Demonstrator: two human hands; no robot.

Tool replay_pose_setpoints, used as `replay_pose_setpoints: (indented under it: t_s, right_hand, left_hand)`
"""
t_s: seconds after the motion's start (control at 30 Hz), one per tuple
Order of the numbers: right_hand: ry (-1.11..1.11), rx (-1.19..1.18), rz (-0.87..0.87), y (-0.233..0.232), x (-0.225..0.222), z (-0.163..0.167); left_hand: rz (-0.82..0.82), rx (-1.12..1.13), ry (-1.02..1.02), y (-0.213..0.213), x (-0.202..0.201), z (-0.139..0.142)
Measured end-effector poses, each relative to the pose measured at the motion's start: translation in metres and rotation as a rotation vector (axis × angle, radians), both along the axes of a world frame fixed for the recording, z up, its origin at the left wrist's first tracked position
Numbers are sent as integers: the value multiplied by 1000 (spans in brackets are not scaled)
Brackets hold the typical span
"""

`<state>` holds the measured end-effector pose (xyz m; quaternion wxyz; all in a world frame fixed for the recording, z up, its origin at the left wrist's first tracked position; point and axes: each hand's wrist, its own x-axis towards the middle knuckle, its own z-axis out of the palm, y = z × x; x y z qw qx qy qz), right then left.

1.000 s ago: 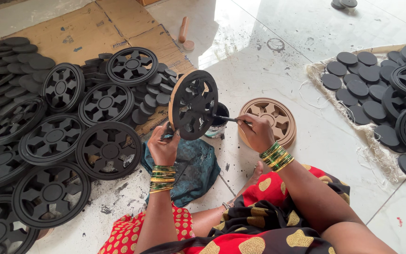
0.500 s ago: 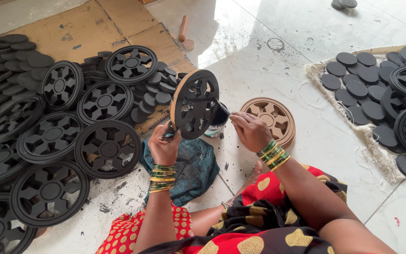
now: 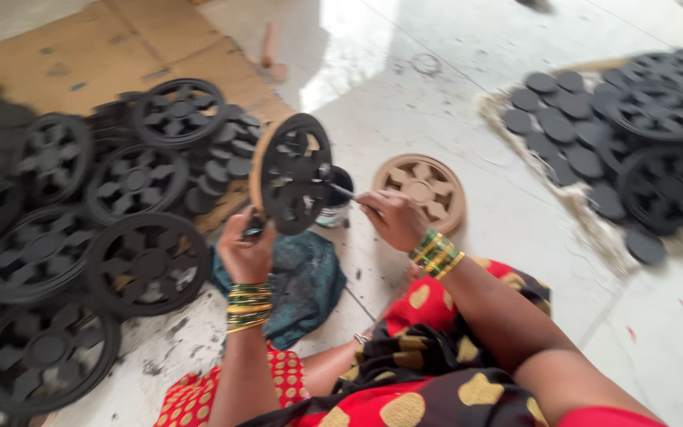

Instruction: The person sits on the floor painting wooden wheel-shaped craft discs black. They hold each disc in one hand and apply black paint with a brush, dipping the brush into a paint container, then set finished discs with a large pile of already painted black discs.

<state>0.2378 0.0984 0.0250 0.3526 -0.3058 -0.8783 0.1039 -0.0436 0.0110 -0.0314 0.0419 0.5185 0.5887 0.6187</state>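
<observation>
Left hand (image 3: 247, 251) grip closed on lower rim of the upright black wheel (image 3: 292, 174); right hand (image 3: 389, 217) pinches a thin brush (image 3: 341, 190) at its hub. Risk: wet wheel slipping onto the teal cloth (image 3: 302, 277), or tipping the paint tin (image 3: 333, 207). No labels legible.

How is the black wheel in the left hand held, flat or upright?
Upright: the black wheel stands on edge above the left hand, its painted face turned to the right hand.

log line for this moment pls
left hand: holds black wheel upright | right hand: brush at wheel | unpainted wheel: on floor
</observation>
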Motion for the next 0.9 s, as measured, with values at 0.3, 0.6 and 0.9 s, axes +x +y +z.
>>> replay_pose_setpoints:
  t_s: [0.3, 0.6, 0.9]
  right_hand:
    - [874, -1085, 28, -8, 44, -43]
    - [1011, -1256, 168, -5, 41, -42]
    - [1133, -1313, 89, 7, 34, -41]
  left_hand:
    - [-14, 18, -10, -12, 9, 1]
    - [-35, 40, -15, -22, 19, -5]
    - [32, -12, 120, -22, 6, -5]
